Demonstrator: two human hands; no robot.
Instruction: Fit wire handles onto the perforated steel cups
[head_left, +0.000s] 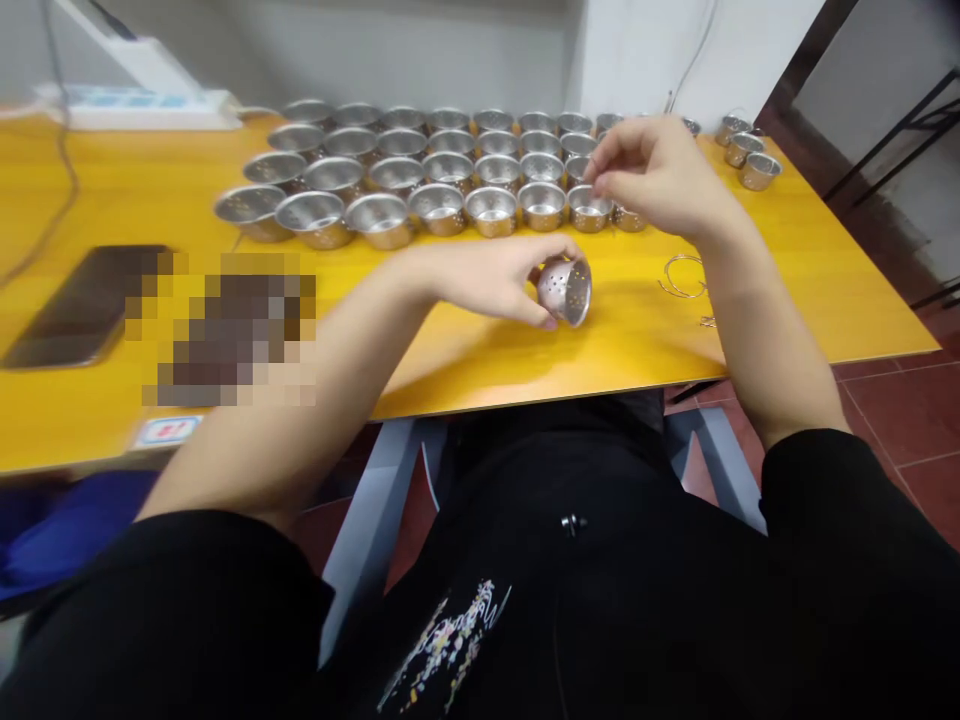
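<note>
My left hand (499,280) is closed around a small metal strainer cup (556,288) with punched holes, tipped so its mouth faces right, just above the yellow table. My right hand (660,180) is raised over the right end of the rows of cups, its thumb and fingertips drawn close together; whatever they pinch, if anything, I cannot make out. Below its fingers stands a perforated cup (589,210) in the front row. A thin wire ring (684,293) lies near my right forearm, with small bent wire pieces (707,322) nearer the edge.
Several rows of matching metal cups (491,212) line the back of the yellow table (480,370). More cups (761,170) stand at the far right. On the left are a dark phone (90,305), a blurred-out patch (232,335) and a white power strip (142,108).
</note>
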